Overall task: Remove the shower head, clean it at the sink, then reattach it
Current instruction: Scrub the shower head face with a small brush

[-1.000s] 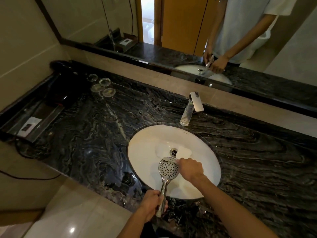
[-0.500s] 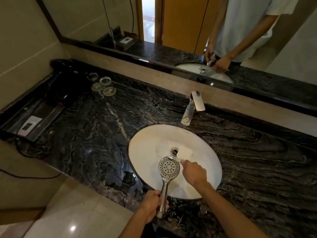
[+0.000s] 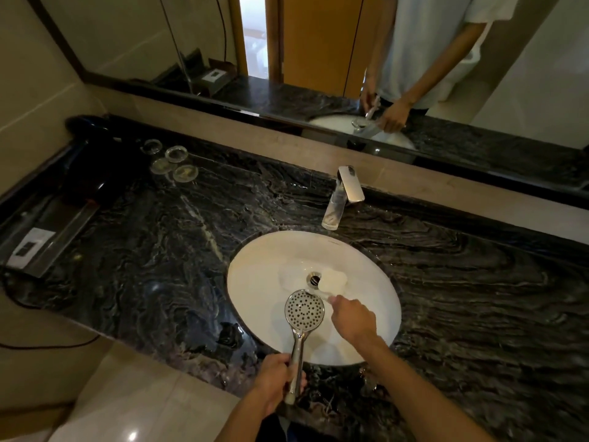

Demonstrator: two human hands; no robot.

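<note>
I hold a chrome shower head (image 3: 304, 311) over the white sink (image 3: 251, 282), its round perforated face turned up toward me. My left hand (image 3: 277, 382) grips the lower end of its handle at the counter's front edge. My right hand (image 3: 352, 320) is just right of the face, fingers curled and pinching a small pale, thin tool (image 3: 318, 294) whose tip touches the head's upper rim; what it is I cannot tell. A white lump (image 3: 333, 277) lies beside the drain (image 3: 314, 279).
A chrome faucet (image 3: 339, 199) stands behind the sink on the black marble counter (image 3: 159, 250). Several glass dishes (image 3: 173, 161) sit at the back left, near a dark appliance (image 3: 89, 167) and a tray (image 3: 41, 240). The mirror (image 3: 318, 43) runs along the wall.
My right hand has slid off the shower head's right edge and back a little, so the thin tool now shows at the upper rim. My left hand keeps its grip on the handle.
</note>
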